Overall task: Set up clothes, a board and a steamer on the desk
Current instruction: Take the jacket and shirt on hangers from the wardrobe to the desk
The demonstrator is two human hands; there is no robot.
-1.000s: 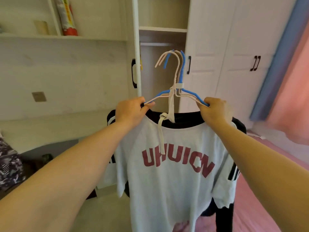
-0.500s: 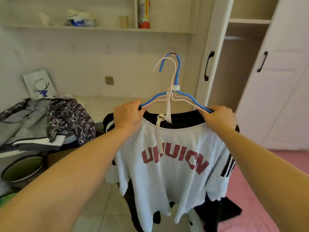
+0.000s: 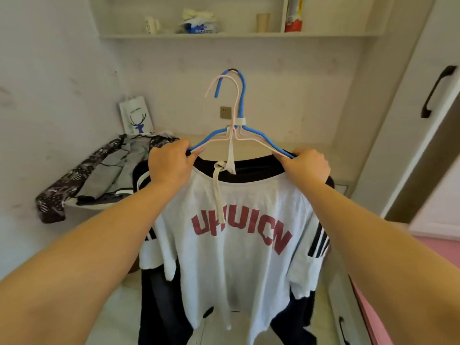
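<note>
While carried at chest height toward the desk (image 3: 311, 151), held by both ends so the bundle hangs flat and clear of the floor: left hand (image 3: 170, 165) curled round the left arm of the hangers, right hand (image 3: 307, 166) curled round the right arm, thumbs and fingers clamped over wire and fabric together. Blue hanger (image 3: 242, 95) and pale pink hanger (image 3: 225, 82) stacked hook to hook, clipped at the neck by a white collar, probably to move several garments in one trip. White T-shirt (image 3: 236, 257) with red lettering in front, facing the camera; dark garments (image 3: 161, 307) behind it, showing only as a black neckline, striped sleeves and dangling hems. Cream drawstring (image 3: 219, 195) knotted at the collar and trailing down over the lettering; cannot tell which garment it belongs to.

Ahead and to the left, patterned grey-and-black clothes (image 3: 104, 170) already spread over a pale board-like edge at the desk's left end, apparently the ironing surface, though mostly covered. White paper bag with a deer print (image 3: 135, 118) propped against the wall behind them.

Hard to make out: number of dark garments on the hangers; most of the desk top, screened by the shirt; no steamer anywhere in view. Fingertips hidden under the hanger shoulders. Shelf (image 3: 239, 34) above carrying small packets too blurred to name. Wardrobe door (image 3: 423, 120) cut off at right.
</note>
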